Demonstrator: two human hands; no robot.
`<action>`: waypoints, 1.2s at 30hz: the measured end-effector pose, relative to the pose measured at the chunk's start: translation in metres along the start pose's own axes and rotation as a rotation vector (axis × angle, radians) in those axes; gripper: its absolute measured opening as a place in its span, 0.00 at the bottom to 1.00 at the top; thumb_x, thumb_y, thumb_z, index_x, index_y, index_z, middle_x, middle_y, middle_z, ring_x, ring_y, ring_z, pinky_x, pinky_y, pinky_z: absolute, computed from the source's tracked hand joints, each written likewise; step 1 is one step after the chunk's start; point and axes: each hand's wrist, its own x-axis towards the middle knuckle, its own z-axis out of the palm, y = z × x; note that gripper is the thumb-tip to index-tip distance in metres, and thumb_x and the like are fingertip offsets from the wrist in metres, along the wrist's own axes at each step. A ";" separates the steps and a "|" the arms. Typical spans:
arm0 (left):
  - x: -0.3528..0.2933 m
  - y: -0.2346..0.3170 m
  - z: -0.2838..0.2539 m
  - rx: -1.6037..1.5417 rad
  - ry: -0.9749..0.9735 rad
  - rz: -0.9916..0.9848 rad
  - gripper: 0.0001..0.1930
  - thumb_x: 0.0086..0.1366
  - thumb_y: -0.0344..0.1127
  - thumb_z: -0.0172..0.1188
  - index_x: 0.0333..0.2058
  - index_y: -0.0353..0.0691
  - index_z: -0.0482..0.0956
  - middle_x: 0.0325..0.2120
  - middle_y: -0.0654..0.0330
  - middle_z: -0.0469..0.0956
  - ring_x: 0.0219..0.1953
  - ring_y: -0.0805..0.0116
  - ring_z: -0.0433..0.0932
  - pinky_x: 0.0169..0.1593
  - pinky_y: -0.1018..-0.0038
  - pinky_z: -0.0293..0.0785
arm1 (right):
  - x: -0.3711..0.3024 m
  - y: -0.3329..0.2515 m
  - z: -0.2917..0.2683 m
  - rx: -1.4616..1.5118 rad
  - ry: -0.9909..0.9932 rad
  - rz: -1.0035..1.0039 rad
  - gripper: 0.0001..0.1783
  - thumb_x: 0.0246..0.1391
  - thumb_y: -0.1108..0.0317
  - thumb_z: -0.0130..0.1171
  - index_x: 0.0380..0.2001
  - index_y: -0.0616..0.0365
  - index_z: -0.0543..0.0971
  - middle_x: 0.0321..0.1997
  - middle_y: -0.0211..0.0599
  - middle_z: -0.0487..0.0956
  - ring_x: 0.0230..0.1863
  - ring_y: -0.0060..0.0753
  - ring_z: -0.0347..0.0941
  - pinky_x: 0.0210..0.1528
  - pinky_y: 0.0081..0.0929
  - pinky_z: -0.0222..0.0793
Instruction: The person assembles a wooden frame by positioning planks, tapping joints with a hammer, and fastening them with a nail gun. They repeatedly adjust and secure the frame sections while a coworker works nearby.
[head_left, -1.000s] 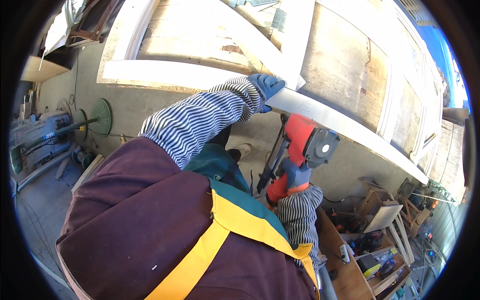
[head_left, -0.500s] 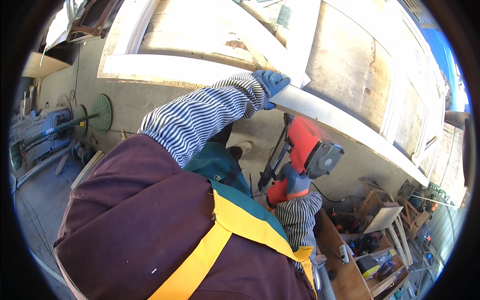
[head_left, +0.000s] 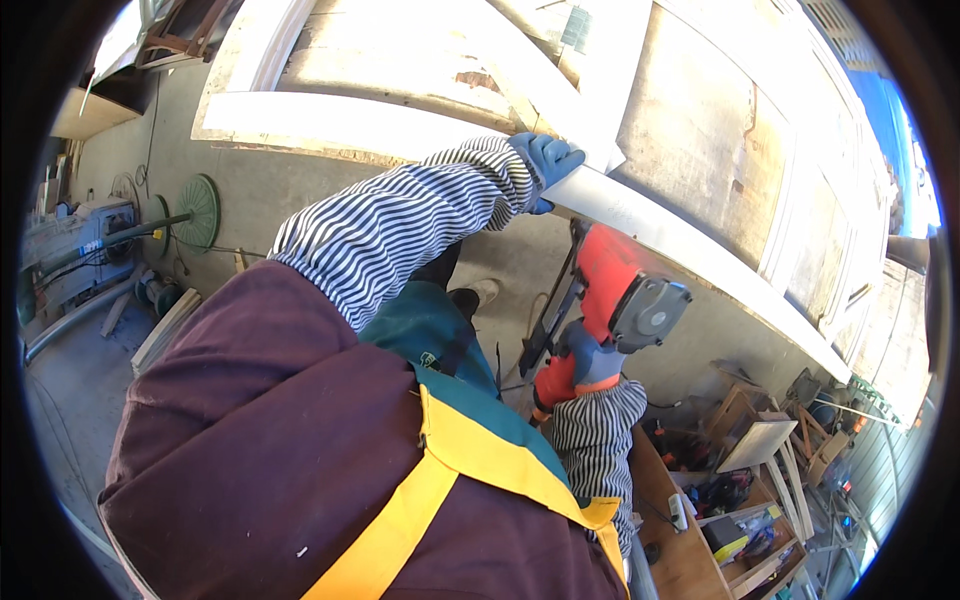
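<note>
My left hand [head_left: 548, 168], in a blue glove, is closed over the near edge of a white wooden frame [head_left: 690, 240], its fingers on the upper face. Below that edge, my right hand [head_left: 592, 360] grips the handle of a red and black nail gun [head_left: 610, 280], wearing a similar glove. The tool's nose end is near the frame's front side; whether it touches the wood I cannot tell. A long dark magazine [head_left: 550, 325] slants down from the tool on its left side.
The frame rests on a worn wooden work surface [head_left: 690, 150]. At lower right are an open wooden box [head_left: 680, 530] of tools and a pile of wood offcuts [head_left: 760, 440]. A blue machine [head_left: 90, 240] and a green disc [head_left: 200, 212] stand at left.
The nail gun, blurred by motion before, now looks sharp and sits almost in the same place. My left hand keeps its hold on the frame. The whole view has shifted slightly.
</note>
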 end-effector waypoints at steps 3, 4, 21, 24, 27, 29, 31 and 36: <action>-0.004 -0.002 0.007 -0.007 0.037 -0.012 0.51 0.52 0.53 0.71 0.72 0.46 0.59 0.63 0.54 0.67 0.66 0.54 0.68 0.69 0.60 0.64 | 0.002 -0.017 0.002 0.102 -0.045 0.113 0.06 0.51 0.76 0.56 0.23 0.65 0.79 0.20 0.40 0.79 0.20 0.35 0.76 0.24 0.31 0.71; -0.004 -0.003 0.009 -0.012 0.020 -0.019 0.50 0.52 0.53 0.71 0.72 0.46 0.59 0.63 0.54 0.67 0.66 0.54 0.68 0.69 0.61 0.64 | -0.001 -0.011 -0.001 0.101 -0.095 0.098 0.06 0.52 0.76 0.56 0.24 0.65 0.79 0.21 0.41 0.79 0.21 0.35 0.76 0.25 0.31 0.71; -0.002 -0.002 0.006 -0.057 0.024 0.013 0.53 0.52 0.54 0.74 0.72 0.44 0.57 0.63 0.53 0.67 0.65 0.52 0.69 0.71 0.60 0.62 | -0.006 0.011 -0.013 -0.048 -0.134 0.065 0.08 0.47 0.78 0.58 0.34 0.64 0.79 0.23 0.37 0.80 0.24 0.34 0.77 0.27 0.33 0.73; -0.005 -0.004 0.014 -0.039 0.123 0.009 0.55 0.48 0.55 0.77 0.71 0.45 0.60 0.61 0.53 0.70 0.63 0.51 0.71 0.68 0.58 0.66 | -0.008 0.008 -0.017 0.063 -0.098 0.124 0.10 0.47 0.77 0.59 0.36 0.64 0.79 0.23 0.38 0.80 0.24 0.34 0.77 0.28 0.34 0.73; -0.003 -0.004 -0.001 -0.141 0.096 -0.003 0.54 0.43 0.58 0.80 0.67 0.47 0.67 0.59 0.52 0.72 0.60 0.50 0.73 0.65 0.56 0.69 | -0.021 0.018 -0.024 0.052 -0.044 0.168 0.11 0.46 0.77 0.59 0.36 0.64 0.79 0.23 0.38 0.80 0.24 0.34 0.77 0.28 0.34 0.73; -0.004 -0.005 0.014 -0.116 0.221 0.008 0.54 0.41 0.61 0.81 0.67 0.50 0.67 0.57 0.50 0.73 0.59 0.48 0.74 0.64 0.54 0.70 | -0.022 0.044 -0.023 -0.023 0.035 0.007 0.12 0.45 0.77 0.59 0.37 0.64 0.79 0.23 0.39 0.79 0.23 0.35 0.77 0.28 0.35 0.74; 0.004 -0.003 0.036 -0.051 0.203 -0.021 0.55 0.42 0.62 0.79 0.68 0.49 0.66 0.57 0.51 0.72 0.60 0.47 0.73 0.64 0.52 0.68 | -0.025 0.043 -0.025 -0.046 0.015 0.041 0.12 0.45 0.77 0.59 0.37 0.65 0.79 0.22 0.40 0.79 0.23 0.36 0.78 0.28 0.35 0.74; -0.011 -0.006 0.020 -0.016 0.066 -0.064 0.57 0.47 0.64 0.76 0.71 0.44 0.60 0.59 0.50 0.69 0.63 0.48 0.70 0.66 0.52 0.66 | -0.013 -0.023 -0.026 -0.023 -0.052 0.010 0.09 0.53 0.73 0.53 0.22 0.64 0.79 0.20 0.40 0.79 0.22 0.34 0.77 0.27 0.31 0.72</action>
